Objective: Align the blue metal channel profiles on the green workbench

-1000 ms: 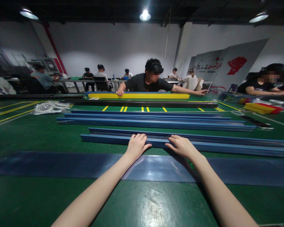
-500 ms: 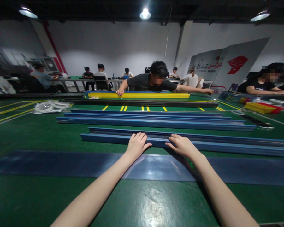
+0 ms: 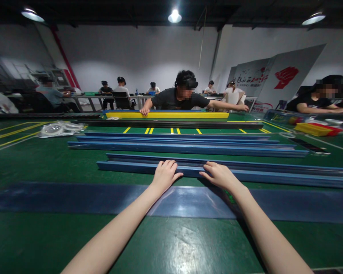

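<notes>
A long blue U-shaped channel (image 3: 274, 175) lies across the green table in front of me, its trough facing up. My left hand (image 3: 165, 173) grips its near wall, fingers curled over the top and thumb pointing right along the outer face. A short gap to the right, my right hand (image 3: 217, 173) holds the same wall, its thumb turned left. The fingertips inside the trough are partly hidden. Beneath my forearms a flat clear plastic strip (image 3: 74, 198) with a bluish sheen stretches across the table.
Several more blue channels (image 3: 188, 148) lie beyond, then a black bar (image 3: 171, 124) and a yellow channel (image 3: 167, 115) that a co-worker touches. A bagged clear roll (image 3: 53, 129) sits left. To the right are a phone (image 3: 308, 145) and a yellow tray (image 3: 311, 129).
My hands and the blue channel stay where they were. Across the table, the co-worker's head and outstretched arm have shifted slightly left.
</notes>
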The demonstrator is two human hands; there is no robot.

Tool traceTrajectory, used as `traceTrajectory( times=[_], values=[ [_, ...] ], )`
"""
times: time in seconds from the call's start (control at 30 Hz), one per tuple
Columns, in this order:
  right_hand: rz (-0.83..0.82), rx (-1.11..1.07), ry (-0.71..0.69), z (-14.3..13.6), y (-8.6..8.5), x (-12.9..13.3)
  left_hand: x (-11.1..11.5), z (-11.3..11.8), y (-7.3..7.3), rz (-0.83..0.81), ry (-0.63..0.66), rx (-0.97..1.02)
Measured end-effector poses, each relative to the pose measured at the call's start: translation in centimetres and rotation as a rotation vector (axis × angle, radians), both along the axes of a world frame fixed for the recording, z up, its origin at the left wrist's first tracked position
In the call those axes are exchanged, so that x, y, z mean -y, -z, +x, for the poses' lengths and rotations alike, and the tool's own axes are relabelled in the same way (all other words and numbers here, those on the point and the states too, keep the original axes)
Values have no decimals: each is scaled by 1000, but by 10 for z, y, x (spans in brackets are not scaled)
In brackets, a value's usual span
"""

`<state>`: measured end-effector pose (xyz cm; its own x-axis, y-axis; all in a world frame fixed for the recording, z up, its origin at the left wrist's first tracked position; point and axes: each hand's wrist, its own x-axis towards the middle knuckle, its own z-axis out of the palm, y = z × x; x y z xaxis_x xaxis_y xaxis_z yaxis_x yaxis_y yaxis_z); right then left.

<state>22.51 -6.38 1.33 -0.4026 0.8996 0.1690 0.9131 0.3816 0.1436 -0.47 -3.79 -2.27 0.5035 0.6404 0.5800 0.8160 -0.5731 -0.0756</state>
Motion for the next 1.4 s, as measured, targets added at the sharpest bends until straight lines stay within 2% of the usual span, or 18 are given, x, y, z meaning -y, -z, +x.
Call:
traceTrajectory(
  times=[1.4],
  values=[
    [-26,-55,-15,0,1,0,2,2,-1,-38,-29,-23]
  ],
)
